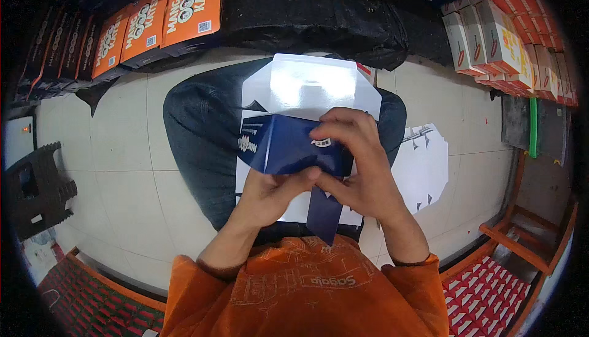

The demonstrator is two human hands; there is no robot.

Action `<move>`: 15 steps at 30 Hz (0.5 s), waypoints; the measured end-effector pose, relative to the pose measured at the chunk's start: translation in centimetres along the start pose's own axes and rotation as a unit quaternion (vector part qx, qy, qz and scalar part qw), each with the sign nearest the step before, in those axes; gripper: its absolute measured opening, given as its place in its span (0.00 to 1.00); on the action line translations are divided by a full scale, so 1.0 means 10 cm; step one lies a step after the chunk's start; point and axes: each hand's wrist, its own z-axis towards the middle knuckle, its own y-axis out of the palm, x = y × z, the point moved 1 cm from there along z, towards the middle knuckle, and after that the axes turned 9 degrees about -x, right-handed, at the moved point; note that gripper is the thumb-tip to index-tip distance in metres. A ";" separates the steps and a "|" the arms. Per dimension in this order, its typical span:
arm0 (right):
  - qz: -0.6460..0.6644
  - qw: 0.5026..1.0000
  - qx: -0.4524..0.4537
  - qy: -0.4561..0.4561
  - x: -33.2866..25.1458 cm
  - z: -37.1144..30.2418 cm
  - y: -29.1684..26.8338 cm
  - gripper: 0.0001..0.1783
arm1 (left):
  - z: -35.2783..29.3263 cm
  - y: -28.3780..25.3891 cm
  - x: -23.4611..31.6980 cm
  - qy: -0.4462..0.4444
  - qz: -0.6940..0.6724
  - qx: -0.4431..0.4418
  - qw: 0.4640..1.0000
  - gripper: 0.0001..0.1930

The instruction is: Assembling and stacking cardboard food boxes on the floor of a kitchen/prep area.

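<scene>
- The left grip (270, 197) is clamped on the near edge of a folded navy carton (291, 147), its thumb showing and its fingers hidden underneath.
- The right grip (359, 153) is also closed on the carton, fingertips on its upper face and thumb meeting the left thumb at the near edge.
- The carton sits between the two grips, bent along a crease, with a navy flap (323, 214) hanging just below them.
- Under and beyond both grips, white card blanks (307, 85) lie across the lap, a glossy panel facing up.
- Around them, dark trouser legs (196, 116) are folded on a floor (119, 177) of pale tiles.
- Right of the right grip, another white blank (423, 171) lies flat on the floor.
- Well ahead of the grips, black sheeting (307, 21) stretches across.
- Ahead and left stand orange-faced boxes (193, 9), with dark ones (55, 49) farther left.
- Ahead and right, white-and-orange boxes (500, 36) are stacked.
- Well left of the left grip is a black plastic stool (40, 183).
- Behind and right, a wooden frame (512, 248) stands beside rows of red-and-white packs (488, 294); behind and left lie red-and-green rows (98, 300).
</scene>
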 end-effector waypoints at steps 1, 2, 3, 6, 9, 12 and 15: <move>0.069 0.996 -0.018 0.050 0.07 -0.01 -0.01 0.30 | 0.09 -0.02 0.01 0.061 0.173 -0.030 0.983 0.15; 0.133 0.988 -0.038 0.063 0.13 0.01 -0.02 0.33 | 0.19 -0.03 0.05 0.120 0.341 -0.060 0.931 0.16; 0.195 0.978 -0.035 0.066 0.18 0.00 -0.06 0.40 | 0.28 -0.06 0.08 0.089 0.322 -0.050 0.941 0.16; 0.164 0.984 0.063 -0.032 0.23 0.00 -0.18 0.39 | 0.51 -0.20 0.15 -0.012 0.078 0.017 0.997 0.19; -0.159 0.979 -0.024 -0.123 0.17 0.05 -0.20 0.50 | 0.52 -0.20 0.12 0.215 0.553 -0.061 0.803 0.21; -0.137 0.990 0.025 0.024 0.13 0.10 -0.23 0.52 | 0.44 -0.21 0.10 0.165 0.544 -0.100 0.817 0.21; -0.162 0.982 -0.095 -0.004 0.07 0.06 -0.19 0.51 | 0.33 -0.27 0.33 0.037 0.564 -0.191 0.803 0.20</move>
